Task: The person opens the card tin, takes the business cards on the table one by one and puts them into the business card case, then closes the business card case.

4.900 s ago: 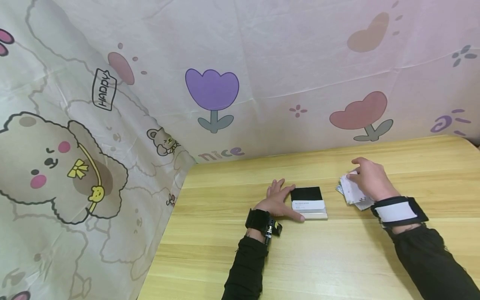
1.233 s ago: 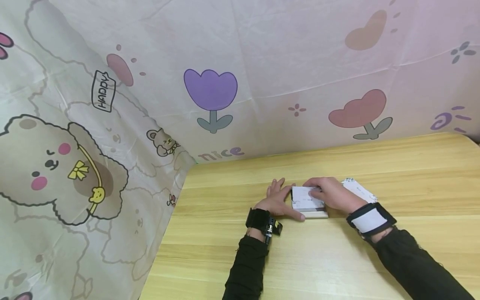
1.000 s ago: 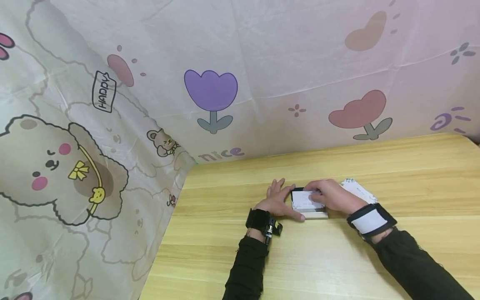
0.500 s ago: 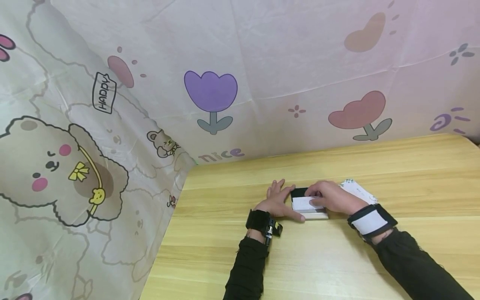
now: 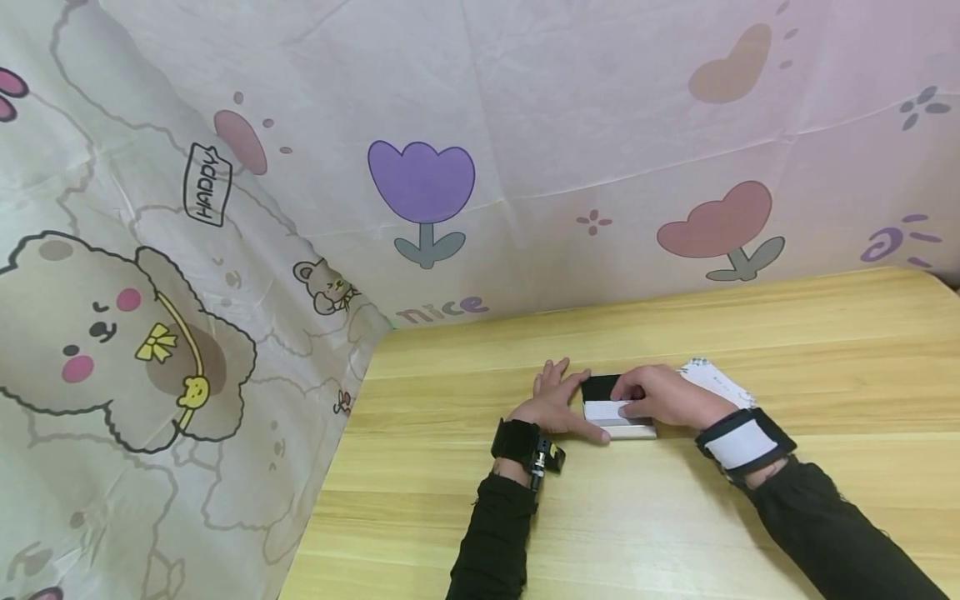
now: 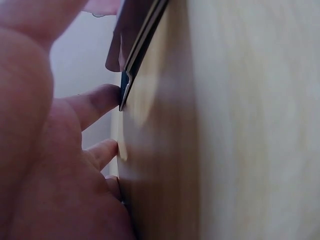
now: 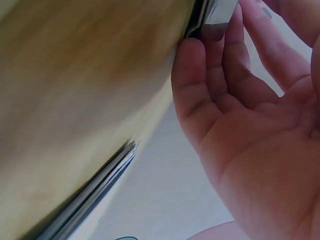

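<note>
Wooden table (image 5: 675, 517), pale and grained, set into a corner of hung cartoon-print cloth (image 5: 225, 208): bears, tulips, hearts, the words "HAPPY" and "nice".

Near the middle of the table, a flat black card case (image 5: 600, 387) with a silver front edge, lying flat, a white card (image 5: 603, 410) tucked across its near half.

Left hand (image 5: 553, 404) flat on the wood against the case's left side, fingers straight and spread, thumb running along the near left corner; nothing gripped. In the left wrist view, fingertips (image 6: 102, 100) right at the case's thin edge (image 6: 132, 60), touching or almost so.

Right hand (image 5: 660, 397) over the right part of the case, fingers curled down onto the white card, thumb side toward the black lid; pressing on or pinching the card, which of the two not plain from above. In the right wrist view, curled fingertips (image 7: 210, 45) against the case's metal edge (image 7: 220, 10), palm turned to the camera.

Hands close together, the case between them.

Just right of the right hand, partly behind it, a loose stack of white cards (image 5: 716, 385) on the table; same stack edge-on (image 7: 95, 195) in the right wrist view.

Black sleeves on both forearms, a black strap on the left wrist (image 5: 525, 446), a black-and-white band on the right wrist (image 5: 744, 442).
</note>
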The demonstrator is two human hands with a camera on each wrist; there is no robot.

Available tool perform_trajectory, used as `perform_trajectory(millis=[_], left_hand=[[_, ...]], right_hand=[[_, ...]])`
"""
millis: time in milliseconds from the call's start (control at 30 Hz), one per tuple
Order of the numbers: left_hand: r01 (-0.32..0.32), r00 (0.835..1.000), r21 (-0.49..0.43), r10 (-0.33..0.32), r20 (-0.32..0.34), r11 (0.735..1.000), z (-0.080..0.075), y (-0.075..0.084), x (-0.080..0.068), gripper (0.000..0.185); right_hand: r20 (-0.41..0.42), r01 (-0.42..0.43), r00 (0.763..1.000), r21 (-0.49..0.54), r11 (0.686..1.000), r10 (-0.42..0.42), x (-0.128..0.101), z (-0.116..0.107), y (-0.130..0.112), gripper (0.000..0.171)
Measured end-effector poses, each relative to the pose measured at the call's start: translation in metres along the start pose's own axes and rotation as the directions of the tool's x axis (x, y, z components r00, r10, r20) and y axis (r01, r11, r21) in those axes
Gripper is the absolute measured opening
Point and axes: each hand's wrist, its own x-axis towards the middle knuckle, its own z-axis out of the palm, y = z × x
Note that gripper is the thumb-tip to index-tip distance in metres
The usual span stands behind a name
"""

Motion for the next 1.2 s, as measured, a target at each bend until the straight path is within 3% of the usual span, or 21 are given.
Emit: perform_trajectory(millis=[133,333,533,667,800,900,1000,1200], left_hand=[[-0.004,1.000,-0.001,0.004,0.003,1.000,0.000,0.000,0.000,0.112],[-0.004,1.000,-0.005,0.004,0.003,1.000,0.000,0.002,-0.001,0.113],[0.010,1.000,0.012,-0.010,-0.005,1.000,0.001,0.002,-0.001,0.113],[0.005,1.000,0.009,-0.005,-0.004,1.000,0.001,0.002,-0.002,0.113],[-0.004,1.000,0.002,0.004,0.001,1.000,0.000,0.002,-0.001,0.113],[-0.003,1.000,-0.004,0.003,-0.001,1.000,0.000,0.002,-0.001,0.113],[-0.006,1.000,-0.006,0.006,-0.003,1.000,-0.001,0.001,-0.001,0.113],[-0.004,1.000,0.006,0.004,-0.005,1.000,0.000,0.001,0.000,0.114]], right_hand=[[0.013,0.003,1.000,0.004,1.000,-0.003,0.000,0.000,0.001,0.008],[-0.001,-0.047,0.999,0.047,0.998,0.047,-0.002,-0.004,0.001,0.024],[-0.143,-0.095,0.986,-0.018,0.995,0.092,-0.008,-0.018,0.012,0.023],[-0.211,-0.245,0.952,-0.088,0.966,0.222,-0.019,-0.037,0.018,0.042],[-0.126,-0.410,0.909,-0.088,0.908,0.398,-0.034,-0.056,0.024,0.064],[-0.050,-0.463,0.886,-0.085,0.882,0.460,-0.042,-0.065,0.029,0.070],[-0.021,-0.469,0.883,-0.089,0.879,0.469,-0.045,-0.069,0.032,0.063],[-0.048,-0.441,0.898,-0.125,0.889,0.438,-0.045,-0.067,0.033,0.049]])
